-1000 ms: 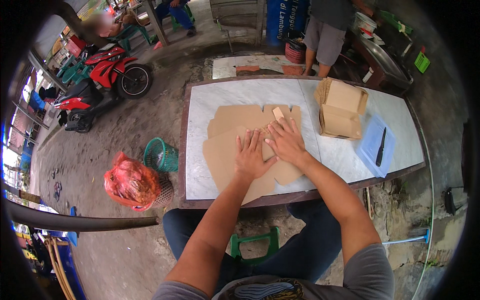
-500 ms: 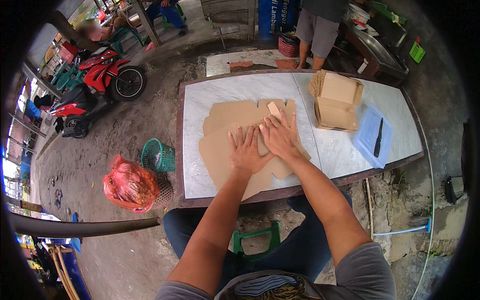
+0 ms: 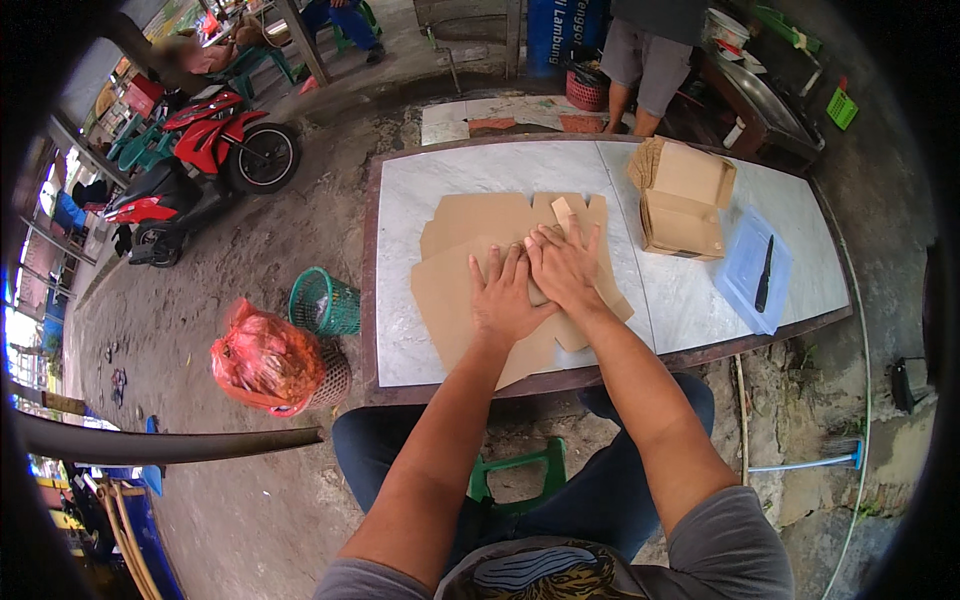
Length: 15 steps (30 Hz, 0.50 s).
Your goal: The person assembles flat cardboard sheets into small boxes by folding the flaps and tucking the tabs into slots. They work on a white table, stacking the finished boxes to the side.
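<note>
Fingers (image 3: 494, 268) spread | cardboard sheet (image 3: 448, 275) directly beneath | seemingly touching, contact partly hidden

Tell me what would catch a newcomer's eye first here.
Probably the left hand and right hand, spread side by side over flat brown cardboard on the pale table. Next might come the red motorbike at upper left and the bulging red plastic bag left of the table.

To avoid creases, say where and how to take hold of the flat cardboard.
Probably pinch the flat cardboard at its near corner, from the person's side: it lies flat, and that corner reaches toward the table's dark border, clear of left hand and right hand.
</note>
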{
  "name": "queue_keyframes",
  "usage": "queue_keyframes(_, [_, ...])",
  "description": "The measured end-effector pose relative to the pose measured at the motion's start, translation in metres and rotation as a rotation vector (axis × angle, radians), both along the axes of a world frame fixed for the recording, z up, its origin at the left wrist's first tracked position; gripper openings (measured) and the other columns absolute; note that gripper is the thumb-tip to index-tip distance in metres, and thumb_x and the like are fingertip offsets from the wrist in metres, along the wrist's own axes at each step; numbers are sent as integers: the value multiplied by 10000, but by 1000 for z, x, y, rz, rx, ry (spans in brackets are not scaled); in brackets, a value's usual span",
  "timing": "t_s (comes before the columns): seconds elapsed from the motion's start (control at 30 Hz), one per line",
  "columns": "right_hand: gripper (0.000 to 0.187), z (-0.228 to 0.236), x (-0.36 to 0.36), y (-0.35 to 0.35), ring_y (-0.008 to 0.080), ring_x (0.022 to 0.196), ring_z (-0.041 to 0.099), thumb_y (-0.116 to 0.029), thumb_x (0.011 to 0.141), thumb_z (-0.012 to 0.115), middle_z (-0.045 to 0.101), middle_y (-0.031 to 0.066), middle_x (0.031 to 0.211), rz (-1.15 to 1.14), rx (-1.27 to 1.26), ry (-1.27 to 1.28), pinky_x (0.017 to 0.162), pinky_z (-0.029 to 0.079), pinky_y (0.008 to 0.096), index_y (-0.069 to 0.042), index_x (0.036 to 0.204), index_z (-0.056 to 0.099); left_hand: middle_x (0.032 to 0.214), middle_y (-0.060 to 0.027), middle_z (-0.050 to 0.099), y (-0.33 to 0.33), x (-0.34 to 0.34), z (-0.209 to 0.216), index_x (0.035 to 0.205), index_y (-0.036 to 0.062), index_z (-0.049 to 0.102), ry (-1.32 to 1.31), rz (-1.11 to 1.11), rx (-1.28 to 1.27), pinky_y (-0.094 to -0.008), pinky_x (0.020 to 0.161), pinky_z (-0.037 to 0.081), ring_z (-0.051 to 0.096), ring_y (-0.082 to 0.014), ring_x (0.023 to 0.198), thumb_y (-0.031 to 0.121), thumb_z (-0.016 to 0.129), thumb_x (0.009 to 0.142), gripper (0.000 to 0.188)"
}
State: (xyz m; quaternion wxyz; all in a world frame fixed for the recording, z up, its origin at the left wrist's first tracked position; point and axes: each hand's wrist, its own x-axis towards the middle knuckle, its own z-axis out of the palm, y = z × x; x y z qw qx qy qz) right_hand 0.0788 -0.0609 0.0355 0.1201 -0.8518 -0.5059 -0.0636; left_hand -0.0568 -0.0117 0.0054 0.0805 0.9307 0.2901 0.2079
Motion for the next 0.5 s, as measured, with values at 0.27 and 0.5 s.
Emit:
queue_keyframes(0.27, [555, 3, 25, -63, 331, 1572, 306, -487, 1086, 458, 613, 49, 1509, 205, -132, -242, 1264, 87, 679, -123, 1465, 636, 1656, -110, 430, -1, 3, -3, 1514, 154, 558, 59, -38, -61, -702, 1253, 143, 283, -425, 1579, 781, 676, 809, 951])
queue_keyframes(0.5, [680, 27, 42, -145, 291, 1502, 432, -545, 916, 707, 636, 75, 1456, 662, -104, -17, 1291, 216, 539, -120, 1443, 643, 1570, -104, 505, 2, 2, -11, 1319, 239, 734, -135, -149, 66, -654, 1234, 235, 367, -415, 1513, 726, 725, 801, 712])
